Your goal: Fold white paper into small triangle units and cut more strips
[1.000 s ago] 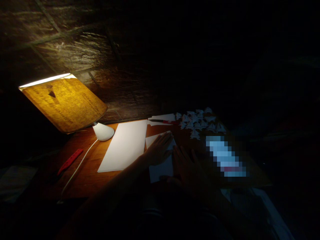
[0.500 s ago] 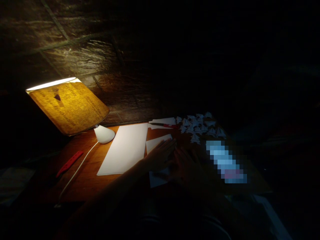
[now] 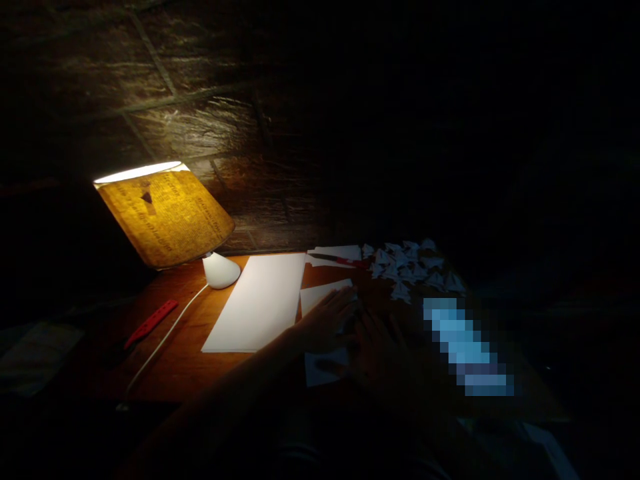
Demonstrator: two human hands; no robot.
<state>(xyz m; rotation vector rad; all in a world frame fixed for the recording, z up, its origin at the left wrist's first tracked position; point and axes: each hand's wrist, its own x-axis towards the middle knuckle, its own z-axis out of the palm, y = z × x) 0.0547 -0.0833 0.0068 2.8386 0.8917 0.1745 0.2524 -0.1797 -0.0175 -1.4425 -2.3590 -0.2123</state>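
Observation:
My left hand (image 3: 327, 320) lies palm down with its fingers stretched out over white paper. One piece of that paper (image 3: 320, 293) shows beyond the hand, and a second white piece (image 3: 327, 368) lies nearer to me. Close by on the right, my right hand (image 3: 375, 347) is in deep shadow, its fingers extended and nearly meeting the left fingertips. A bit of paper shows dimly between the hands; its shape is hard to make out. Left of them is a large white sheet or stack of paper (image 3: 257, 303).
A lit lamp (image 3: 165, 220) stands at the left, its white cord running forward. Near it lies a red-handled tool (image 3: 150, 323). Further back are paper strips with a red-and-black tool (image 3: 345, 261) and several small folded paper shapes (image 3: 400, 267). A blurred bright screen-like patch (image 3: 467, 347) is at the right.
The whole view has shifted, so the lamp and table appear further right. My hands stay together over the paper, with the fingers moved only slightly.

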